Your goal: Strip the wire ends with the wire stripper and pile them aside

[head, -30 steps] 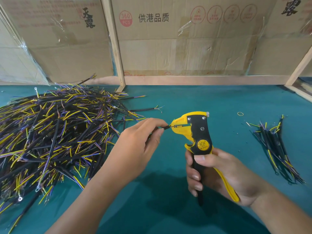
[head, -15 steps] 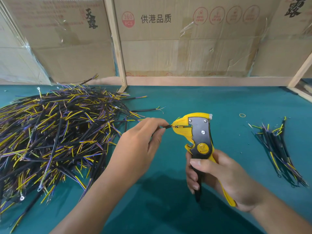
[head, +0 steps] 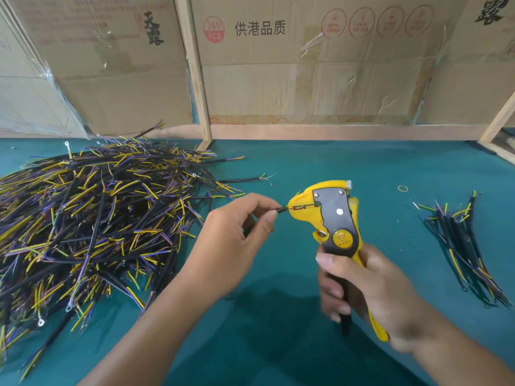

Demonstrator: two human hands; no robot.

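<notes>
My left hand (head: pixel 234 243) pinches a short black wire (head: pixel 282 210) between thumb and forefinger, and the wire's end sits in the jaws of the yellow and black wire stripper (head: pixel 333 215). My right hand (head: pixel 362 291) grips the stripper's handles, holding the tool upright above the green table (head: pixel 292 344). A big heap of black, yellow and purple wires (head: pixel 92 218) lies on the left. A small bundle of the same wires (head: pixel 459 246) lies at the right.
Cardboard boxes (head: pixel 306 59) and wooden posts (head: pixel 195 73) wall off the back of the table. A small rubber band (head: pixel 403 188) lies on the cloth behind the stripper. One loose wire (head: pixel 245 179) sticks out from the heap toward the middle.
The stripper handles have closed together under my right hand. Both hands stay in nearly the same place, with the wire end still in the jaws.
</notes>
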